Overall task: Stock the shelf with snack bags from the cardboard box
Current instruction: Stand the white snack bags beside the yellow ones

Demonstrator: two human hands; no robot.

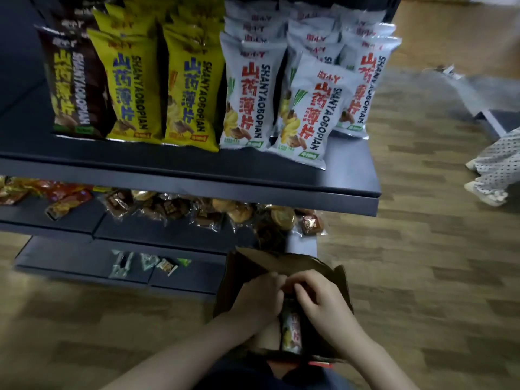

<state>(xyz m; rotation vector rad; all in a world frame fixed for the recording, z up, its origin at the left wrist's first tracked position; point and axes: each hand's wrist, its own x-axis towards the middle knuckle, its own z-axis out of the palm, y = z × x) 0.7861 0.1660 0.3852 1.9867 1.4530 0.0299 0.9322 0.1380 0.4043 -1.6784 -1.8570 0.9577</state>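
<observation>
Floor (422, 249): wood-look planks, blurred, running under the shelving and out to the right.
Shelf (197, 175): dark board at the top of view, carrying upright snack bags in rows.
Brown bags (73, 88): far left of the shelf, standing.
Yellow bags (157, 88): two rows just right of the brown ones, touching them.
White bags (253, 94): three rows filling the right part of the shelf; the front bag of the middle row tilted forward toward the edge.
Lower shelf (70, 218): below, with red packets (62, 198) at left and clear-wrapped pastries (225, 212) heaped to the right.
Bottom ledge (84, 263): a few small loose packets (152, 263) lying flat.
Cardboard box (253, 266): on the floor in front of the shelving's right end, flaps open, partly covering the ledge behind.
Left hand (259, 299): inside the box, fingers curled, touching the right hand; grip too blurred to tell.
Snack bag (291, 330): white, standing on edge in the box between the wrists.
Right hand (320, 296): fingers bent down over the bag's top end; whether clamped cannot be told.
Far right: grey flattened sheet (484, 88) on the floor, and dotted fabric (498, 167) at the frame edge.
</observation>
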